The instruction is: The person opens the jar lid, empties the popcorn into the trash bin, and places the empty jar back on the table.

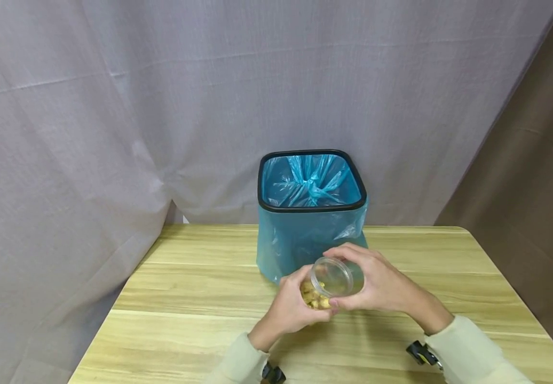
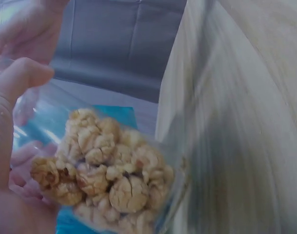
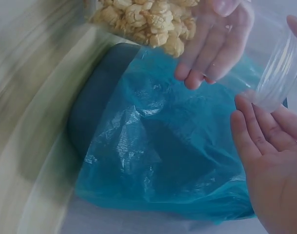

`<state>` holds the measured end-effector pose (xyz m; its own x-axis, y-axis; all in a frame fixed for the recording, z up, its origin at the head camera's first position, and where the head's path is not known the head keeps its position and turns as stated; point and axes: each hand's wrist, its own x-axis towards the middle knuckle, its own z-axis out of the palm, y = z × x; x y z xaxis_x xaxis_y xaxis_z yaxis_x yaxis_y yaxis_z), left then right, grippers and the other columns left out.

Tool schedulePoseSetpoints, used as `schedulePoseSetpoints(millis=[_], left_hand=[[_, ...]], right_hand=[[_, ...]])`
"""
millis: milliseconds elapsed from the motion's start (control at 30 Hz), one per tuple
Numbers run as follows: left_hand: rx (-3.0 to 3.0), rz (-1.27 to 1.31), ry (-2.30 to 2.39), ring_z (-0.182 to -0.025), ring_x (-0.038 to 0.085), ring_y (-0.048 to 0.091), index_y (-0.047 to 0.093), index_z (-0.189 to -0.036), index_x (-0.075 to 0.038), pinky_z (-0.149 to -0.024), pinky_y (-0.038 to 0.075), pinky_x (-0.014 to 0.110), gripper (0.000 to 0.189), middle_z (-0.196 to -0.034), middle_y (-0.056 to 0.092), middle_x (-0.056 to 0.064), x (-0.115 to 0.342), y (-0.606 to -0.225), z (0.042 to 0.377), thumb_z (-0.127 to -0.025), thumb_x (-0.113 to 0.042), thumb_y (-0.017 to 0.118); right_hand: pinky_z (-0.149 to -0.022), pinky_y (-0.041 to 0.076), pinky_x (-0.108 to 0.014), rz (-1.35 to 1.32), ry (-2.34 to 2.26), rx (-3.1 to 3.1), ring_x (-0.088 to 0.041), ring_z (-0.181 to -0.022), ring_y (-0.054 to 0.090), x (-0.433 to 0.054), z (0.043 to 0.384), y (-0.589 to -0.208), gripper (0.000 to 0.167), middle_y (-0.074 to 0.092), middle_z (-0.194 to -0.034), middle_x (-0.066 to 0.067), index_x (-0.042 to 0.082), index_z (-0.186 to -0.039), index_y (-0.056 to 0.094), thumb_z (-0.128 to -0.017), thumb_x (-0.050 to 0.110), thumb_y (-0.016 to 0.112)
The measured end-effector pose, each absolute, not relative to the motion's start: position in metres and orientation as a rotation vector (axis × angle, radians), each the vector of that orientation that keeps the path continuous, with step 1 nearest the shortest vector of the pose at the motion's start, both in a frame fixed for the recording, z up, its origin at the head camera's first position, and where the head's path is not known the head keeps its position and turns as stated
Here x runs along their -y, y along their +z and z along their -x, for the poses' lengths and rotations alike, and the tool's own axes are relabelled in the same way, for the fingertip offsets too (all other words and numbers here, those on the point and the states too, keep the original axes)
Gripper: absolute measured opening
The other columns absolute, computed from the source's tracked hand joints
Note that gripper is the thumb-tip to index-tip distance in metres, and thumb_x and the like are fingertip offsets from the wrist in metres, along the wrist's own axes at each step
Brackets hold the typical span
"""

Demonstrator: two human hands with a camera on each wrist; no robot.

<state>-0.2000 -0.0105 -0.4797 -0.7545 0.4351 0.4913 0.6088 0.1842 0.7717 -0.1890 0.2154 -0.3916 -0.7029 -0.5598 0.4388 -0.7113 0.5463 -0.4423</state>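
A clear plastic jar (image 1: 332, 277) is held tilted above the table, its round top facing up and to the right. Pale golden popcorn (image 2: 129, 192) lies gathered toward its bottom. My left hand (image 1: 293, 306) grips the jar's body from the left, thumb and fingers around it. From the right, my right hand (image 1: 382, 282) spans the top rim, thumb on the near side and fingers on the far side. In the right wrist view, its fingertips (image 3: 243, 105) touch the ridged rim. Whether a clear lid sits on that rim I cannot tell.
Just behind the hands stands a bin (image 1: 305, 234) with a black rim (image 1: 315, 209), lined with a translucent blue bag. It is on a wood-grain table (image 1: 185, 320). Grey curtain (image 1: 199, 106) hangs behind, and a brownish curtain (image 1: 536, 176) is at the right.
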Motion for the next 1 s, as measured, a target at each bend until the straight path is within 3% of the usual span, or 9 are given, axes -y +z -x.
schedulePoseSetpoints(millis=[367, 733, 1000], left_hand=[[2.346, 0.962, -1.297, -0.107, 0.012, 0.072, 0.067, -0.130, -0.011, -0.094, 0.059, 0.025, 0.073, -0.119, 0.075, 0.002, 0.026, -0.471, 0.194, -0.066, -0.027, 0.096], [2.326, 0.942, -0.944, -0.100, 0.014, 0.070, 0.068, -0.122, -0.006, -0.088, 0.061, 0.027, 0.074, -0.109, 0.077, 0.002, 0.045, -0.469, 0.193, -0.058, -0.029, 0.097], [2.274, 0.923, -0.706, -0.100, 0.016, 0.069, 0.069, -0.120, -0.008, -0.088, 0.059, 0.031, 0.079, -0.110, 0.076, 0.001, 0.051, -0.470, 0.195, -0.053, -0.036, 0.099]], right_hand=[[-0.089, 0.063, -0.040, -1.083, 0.862, 2.636, -0.008, -0.112, 0.066, -0.212, 0.184, -0.382, 0.089, 0.067, -0.130, 0.007, 0.010, -0.143, 0.060, -0.073, 0.054, 0.093], [-0.089, 0.062, -0.038, -0.994, 0.867, 2.703, -0.005, -0.103, 0.065, -0.201, 0.181, -0.384, 0.076, 0.066, -0.112, 0.013, 0.015, -0.131, 0.065, -0.075, 0.060, 0.090], [-0.086, 0.062, -0.034, -0.929, 0.948, 2.721, -0.007, -0.097, 0.065, -0.192, 0.179, -0.399, 0.070, 0.069, -0.109, 0.006, 0.012, -0.126, 0.066, -0.076, 0.055, 0.090]])
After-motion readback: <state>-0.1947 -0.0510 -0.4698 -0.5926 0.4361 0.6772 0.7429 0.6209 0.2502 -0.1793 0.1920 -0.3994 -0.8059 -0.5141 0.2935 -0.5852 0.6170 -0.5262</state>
